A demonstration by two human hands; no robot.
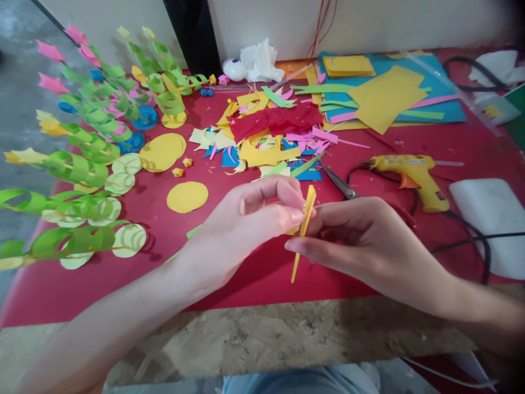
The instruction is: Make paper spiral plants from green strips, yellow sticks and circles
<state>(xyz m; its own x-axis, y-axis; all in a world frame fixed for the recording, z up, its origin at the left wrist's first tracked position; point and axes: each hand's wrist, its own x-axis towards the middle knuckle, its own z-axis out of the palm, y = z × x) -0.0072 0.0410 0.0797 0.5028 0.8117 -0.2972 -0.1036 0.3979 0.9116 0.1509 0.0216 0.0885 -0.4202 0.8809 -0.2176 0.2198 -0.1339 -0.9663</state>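
Note:
A narrow yellow paper strip [302, 232] stands almost upright between my hands, above the front of the red table. My left hand [262, 210] pinches its upper part between thumb and fingers. Lower down, the thumb and fingertips of my right hand [356, 232] close on the same strip. Under the hands lie green paper pieces, partly hidden by my left wrist. A yellow paper circle [187, 197] rests left of my left hand, with two small yellow paper stars [182, 167] just behind it. Scissors [339, 181] lie behind my right hand.
Curled green paper stems with star tips [82, 167] stand along the left. Colourful paper scraps [270, 148] are heaped at the middle back. A yellow glue gun [414, 172], its black cord and a white box [490, 224] occupy the right. Yellow sheets [388, 98] lie at the back right.

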